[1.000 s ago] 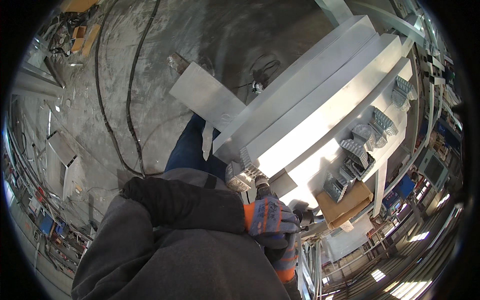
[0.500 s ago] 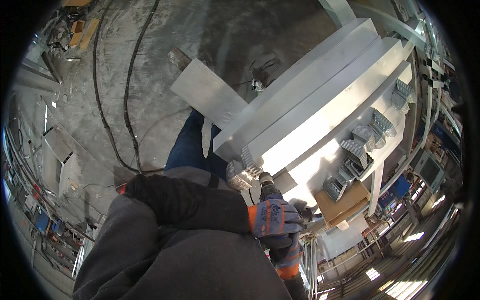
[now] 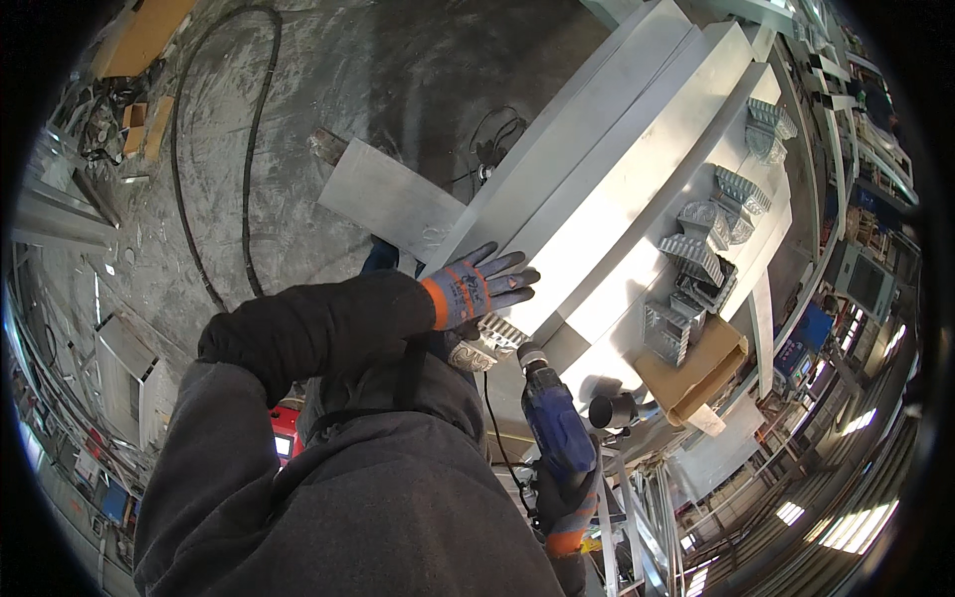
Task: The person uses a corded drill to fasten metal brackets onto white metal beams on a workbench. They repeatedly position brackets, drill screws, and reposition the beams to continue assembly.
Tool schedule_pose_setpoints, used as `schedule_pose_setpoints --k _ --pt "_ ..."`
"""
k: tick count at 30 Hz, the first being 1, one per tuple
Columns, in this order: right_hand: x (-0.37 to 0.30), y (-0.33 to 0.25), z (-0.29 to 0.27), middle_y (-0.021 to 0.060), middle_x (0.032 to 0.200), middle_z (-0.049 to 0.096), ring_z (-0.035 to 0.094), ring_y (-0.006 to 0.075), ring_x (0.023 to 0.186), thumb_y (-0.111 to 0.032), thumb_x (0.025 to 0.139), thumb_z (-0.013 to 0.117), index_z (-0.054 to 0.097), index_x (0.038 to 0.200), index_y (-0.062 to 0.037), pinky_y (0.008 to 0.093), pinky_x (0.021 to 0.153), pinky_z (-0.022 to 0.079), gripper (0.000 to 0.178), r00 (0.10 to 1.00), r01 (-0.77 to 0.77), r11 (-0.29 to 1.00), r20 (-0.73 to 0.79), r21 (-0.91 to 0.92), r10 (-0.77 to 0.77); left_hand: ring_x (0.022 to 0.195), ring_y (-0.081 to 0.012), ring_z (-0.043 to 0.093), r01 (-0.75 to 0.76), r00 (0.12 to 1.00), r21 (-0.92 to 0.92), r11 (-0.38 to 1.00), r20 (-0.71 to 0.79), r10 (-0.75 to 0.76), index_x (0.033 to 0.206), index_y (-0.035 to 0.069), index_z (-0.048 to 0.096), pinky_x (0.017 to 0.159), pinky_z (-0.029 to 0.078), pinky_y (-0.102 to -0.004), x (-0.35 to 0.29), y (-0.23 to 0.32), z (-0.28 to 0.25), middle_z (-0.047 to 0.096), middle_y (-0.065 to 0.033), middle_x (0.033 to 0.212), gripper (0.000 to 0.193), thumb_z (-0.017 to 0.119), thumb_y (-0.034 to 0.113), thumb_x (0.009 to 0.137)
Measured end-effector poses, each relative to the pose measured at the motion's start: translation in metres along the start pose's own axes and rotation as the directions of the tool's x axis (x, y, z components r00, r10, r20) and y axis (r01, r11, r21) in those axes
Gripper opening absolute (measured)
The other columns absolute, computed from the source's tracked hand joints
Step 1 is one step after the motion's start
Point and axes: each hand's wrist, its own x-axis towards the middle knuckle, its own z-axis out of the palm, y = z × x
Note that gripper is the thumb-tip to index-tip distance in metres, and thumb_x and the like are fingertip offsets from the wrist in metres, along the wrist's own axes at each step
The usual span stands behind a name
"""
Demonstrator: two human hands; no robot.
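My left hand [image 3: 479, 286], in a grey and orange work glove, lies with its fingers spread on the near end of a long silvery metal beam [image 3: 597, 204]. Just below its palm is a ribbed metal casting [image 3: 487, 343] at the beam's end. My right hand [image 3: 567, 505], gloved alike, is wrapped round the handle of a blue power drill [image 3: 557, 418]. The drill's dark chuck points up towards the ribbed casting; whether its tip touches is unclear. A black cord [image 3: 492, 428] runs down beside the drill.
On the beams to the right sit several ribbed castings [image 3: 696, 257] and an open cardboard box [image 3: 696, 370]. A flat metal piece [image 3: 388, 197] juts out leftward from the beams. Black hose [image 3: 249, 169] loops across the floor. A step ladder [image 3: 622, 517] stands at lower right.
My left hand has left the drill and moved up and left onto the beam, its fingers spreading. My right hand keeps the drill, now more exposed. The view has shifted.
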Motion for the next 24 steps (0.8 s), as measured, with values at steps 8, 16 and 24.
schedule_pose_setpoints --k 8,16,24 --pt "0.004 0.008 0.023 0.0178 0.147 0.052 0.058 0.0255 0.129 0.005 0.085 0.078 0.028 0.161 -0.0047 0.0372 0.107 0.051 0.091 0.996 0.092 0.992 0.010 0.084 -0.093 0.161 -0.0278 0.012 -0.097 0.990 -0.015 0.995 -0.106 0.094 0.164 0.030 0.027 0.131 0.015 -0.0503 0.009 -0.016 0.019 0.016 -0.0002 0.175 0.113 0.075 0.070 0.070" --pt "0.010 0.013 0.025 0.0211 0.150 0.051 0.054 0.0302 0.136 -0.002 0.085 0.079 0.026 0.161 -0.0024 0.0409 0.111 0.048 0.092 0.976 0.218 0.976 0.022 -0.025 -0.218 0.161 -0.0278 0.011 -0.095 0.989 -0.023 0.995 -0.118 0.092 0.165 0.031 0.026 0.131 0.013 -0.0495 0.008 -0.018 0.026 0.013 -0.0013 0.175 0.113 0.068 0.076 0.069" --pt "0.019 -0.005 0.017 0.0220 0.146 0.052 0.055 0.0334 0.134 -0.002 0.086 0.077 0.027 0.158 -0.0002 0.0420 0.111 0.046 0.088 0.932 0.361 0.904 0.119 -0.228 -0.342 0.161 -0.0280 0.011 -0.080 0.997 0.037 0.996 0.004 0.080 0.164 0.032 0.026 0.131 0.012 -0.0497 0.011 -0.016 0.022 0.015 -0.0004 0.175 0.110 0.070 0.071 0.072"
